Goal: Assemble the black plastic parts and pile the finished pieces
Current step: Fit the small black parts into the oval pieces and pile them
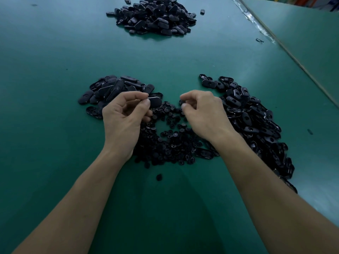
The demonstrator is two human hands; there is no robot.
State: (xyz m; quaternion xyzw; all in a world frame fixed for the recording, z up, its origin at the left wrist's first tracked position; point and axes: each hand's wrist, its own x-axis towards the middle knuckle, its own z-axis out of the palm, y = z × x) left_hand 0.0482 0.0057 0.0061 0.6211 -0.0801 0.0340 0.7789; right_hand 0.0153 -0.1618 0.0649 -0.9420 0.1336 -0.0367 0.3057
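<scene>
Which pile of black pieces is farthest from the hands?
The far pile, alone across the green table. The others crowd right around the left hand and right hand.

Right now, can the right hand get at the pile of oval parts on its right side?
Probably yes. The right hand is just beside the pile of oval parts, nothing between them. But it pinches a small black part, so it may need to set that down first.

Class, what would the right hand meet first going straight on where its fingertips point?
Pinching a small part, it would probably meet the oval piece in the left hand; depth unclear.
</scene>
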